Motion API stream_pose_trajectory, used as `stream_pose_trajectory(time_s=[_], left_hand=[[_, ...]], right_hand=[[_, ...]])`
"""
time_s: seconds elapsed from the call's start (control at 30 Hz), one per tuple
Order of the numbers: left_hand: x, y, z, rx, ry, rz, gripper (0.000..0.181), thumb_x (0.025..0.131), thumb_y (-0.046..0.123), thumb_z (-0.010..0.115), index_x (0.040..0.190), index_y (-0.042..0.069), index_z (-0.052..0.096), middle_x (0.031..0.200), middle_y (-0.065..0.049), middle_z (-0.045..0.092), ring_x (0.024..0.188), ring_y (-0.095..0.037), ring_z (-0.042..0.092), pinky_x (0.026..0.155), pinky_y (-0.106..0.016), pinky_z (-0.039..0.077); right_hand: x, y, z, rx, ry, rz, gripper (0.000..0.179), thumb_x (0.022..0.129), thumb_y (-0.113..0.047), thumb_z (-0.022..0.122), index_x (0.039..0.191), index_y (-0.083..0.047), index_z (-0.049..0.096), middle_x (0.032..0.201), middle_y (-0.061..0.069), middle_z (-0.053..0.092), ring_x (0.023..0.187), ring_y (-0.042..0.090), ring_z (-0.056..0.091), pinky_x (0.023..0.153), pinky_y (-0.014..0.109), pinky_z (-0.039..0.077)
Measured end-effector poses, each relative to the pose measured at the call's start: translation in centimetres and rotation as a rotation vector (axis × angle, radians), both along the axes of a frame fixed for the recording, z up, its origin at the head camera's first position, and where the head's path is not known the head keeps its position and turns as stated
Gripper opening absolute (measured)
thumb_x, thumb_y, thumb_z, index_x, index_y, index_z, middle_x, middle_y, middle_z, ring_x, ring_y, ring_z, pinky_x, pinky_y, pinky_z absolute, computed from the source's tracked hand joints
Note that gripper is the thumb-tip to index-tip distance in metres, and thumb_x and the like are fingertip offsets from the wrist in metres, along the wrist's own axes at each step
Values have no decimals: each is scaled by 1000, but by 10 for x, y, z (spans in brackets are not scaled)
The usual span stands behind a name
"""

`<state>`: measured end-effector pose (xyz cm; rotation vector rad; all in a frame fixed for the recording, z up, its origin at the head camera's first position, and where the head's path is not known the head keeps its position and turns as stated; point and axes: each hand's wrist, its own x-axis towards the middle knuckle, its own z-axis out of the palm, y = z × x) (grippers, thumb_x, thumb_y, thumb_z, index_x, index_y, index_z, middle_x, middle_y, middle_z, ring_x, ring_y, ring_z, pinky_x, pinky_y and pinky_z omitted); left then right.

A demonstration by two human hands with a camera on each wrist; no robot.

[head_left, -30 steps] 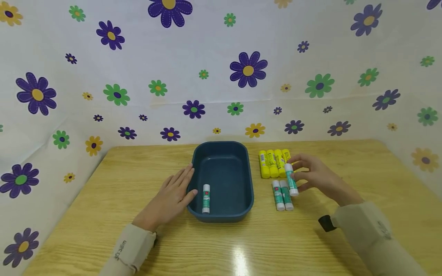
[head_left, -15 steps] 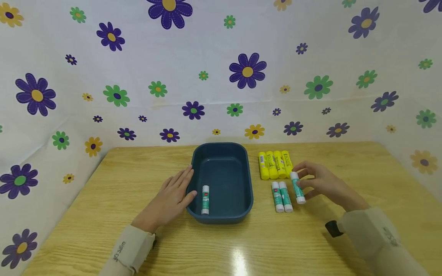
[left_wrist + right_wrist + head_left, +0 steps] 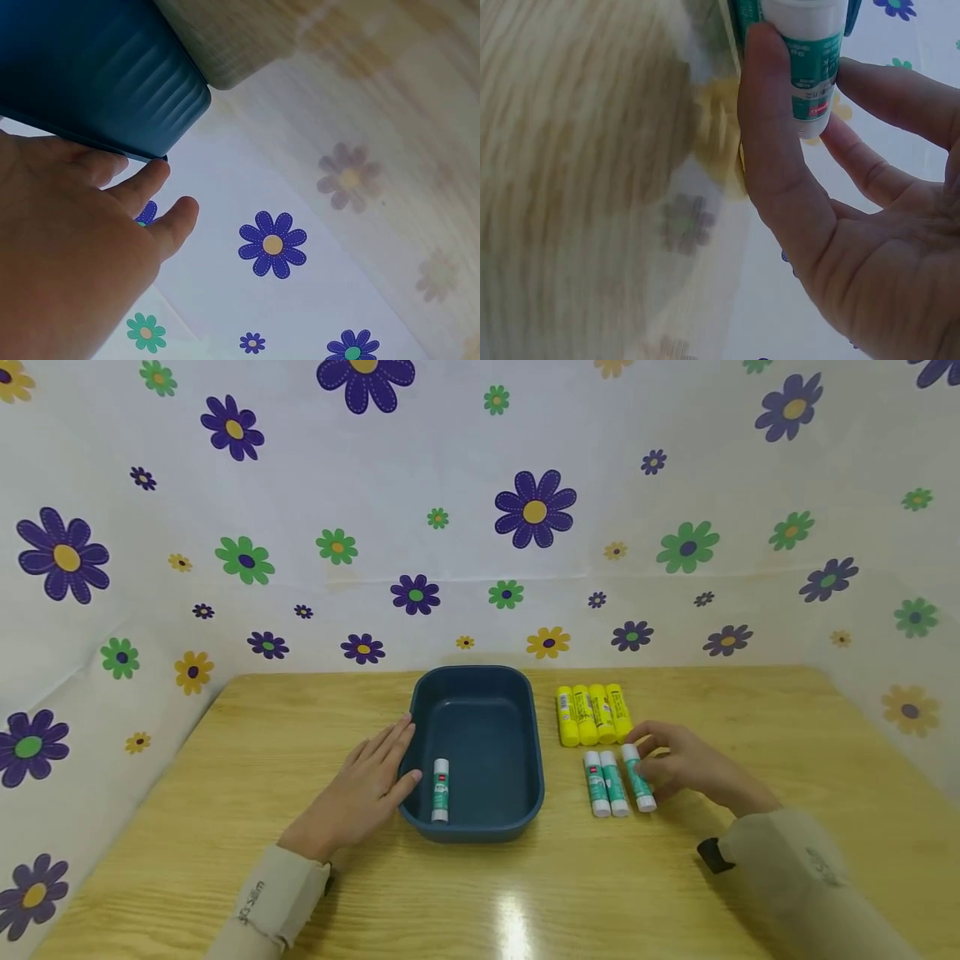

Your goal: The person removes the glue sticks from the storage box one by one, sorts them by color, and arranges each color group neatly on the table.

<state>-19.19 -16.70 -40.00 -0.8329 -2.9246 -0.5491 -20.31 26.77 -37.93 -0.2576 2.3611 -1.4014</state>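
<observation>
My right hand [image 3: 678,767] pinches a white and green glue stick [image 3: 638,779] between thumb and fingers, close over the table. In the right wrist view the same glue stick [image 3: 814,67] shows between the fingertips. Just left of it, two more green glue sticks [image 3: 605,783] lie side by side. My left hand [image 3: 358,785] rests with straight fingers against the left rim of a dark blue tub [image 3: 536,752]. Inside the tub, near its front left corner, lies one green glue stick [image 3: 440,791]. The left wrist view shows fingers at the rim of the tub [image 3: 105,82].
Several yellow glue sticks [image 3: 592,716] lie in a row behind the green ones, right of the tub. The wooden table [image 3: 420,893] ends at the back against a white cloth [image 3: 450,460] printed with flowers.
My right hand moves slightly right, then lowers its glue stick beside the two green ones, the gap to them narrowing at the end. The left hand stays at the tub.
</observation>
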Motion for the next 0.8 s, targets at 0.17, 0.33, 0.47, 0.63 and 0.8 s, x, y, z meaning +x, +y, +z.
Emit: stream_pose_trajectory(time_s=[0.17,0.33,0.47,0.63,0.8], left_hand=[[-1,-2,3,-3,5,-2,68,109,34,45,158,-5,22,167,-17,17,150,-42,20,118,-62,17],[0,-2,2,5,2,-9,68,109,34,45,158,-6,22,167,-18,17,150,-42,20,119,-62,17],[-1,-1,2,5,3,-8,67,109,34,45,158,-6,22,167,-18,18,150,-42,20,119,-62,17],[-1,0,3,4,-1,-10,67,109,34,45,158,-6,23,167,-18,18,150,-42,20,119,-62,17],[1,1,4,-7,-6,2,68,109,35,45,158,-6,23,166,-18,19,150,-42,21,119,-61,17]], right_hand=[[-3,-7,-1,46,-6,0,40,94,-1,61,130,11,46,121,32,51,92,31,62,72,45,61],[-2,-9,-3,93,-20,-1,41,94,-2,62,129,10,47,122,33,51,95,33,61,73,44,60],[-3,-11,-3,117,-23,-9,40,94,-2,62,130,10,46,123,35,50,97,36,61,73,44,60],[-4,-13,-3,142,-20,-33,38,95,0,61,129,10,46,121,37,49,94,36,62,71,44,61],[-6,-14,-2,139,-17,-30,37,94,3,61,127,13,47,114,34,51,89,36,63,68,45,62]])
